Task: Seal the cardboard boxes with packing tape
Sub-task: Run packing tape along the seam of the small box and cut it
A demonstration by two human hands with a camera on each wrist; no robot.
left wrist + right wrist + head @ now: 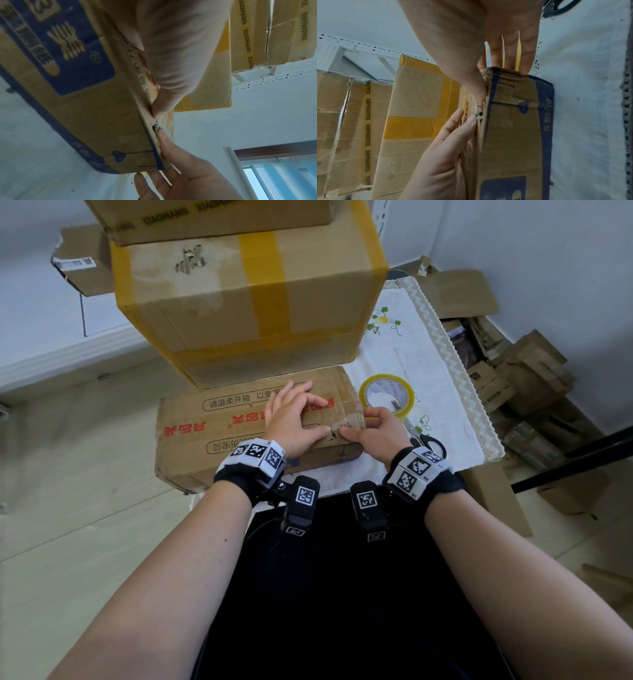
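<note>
Presently we find the flat cardboard box [239, 436] lying on the white cloth [421, 364], just in front of a taller taped box [239, 313]; both hands work at its right end, near a torn patch on the top face. The left hand [291, 419] rests on the top, fingers loosely spread, thumb pressing beside the tear; the right hand [373, 433] has its thumb pressing on the top face and its fingers reaching over the end edge; whether they pinch a strip of tape we cannot tell. The tape roll [387, 395] and scissors [424, 440] lie just right of the box. We judge the step to be smoothing tape; we advise firm thumb pressure outward from the seam, flaps held level.
</note>
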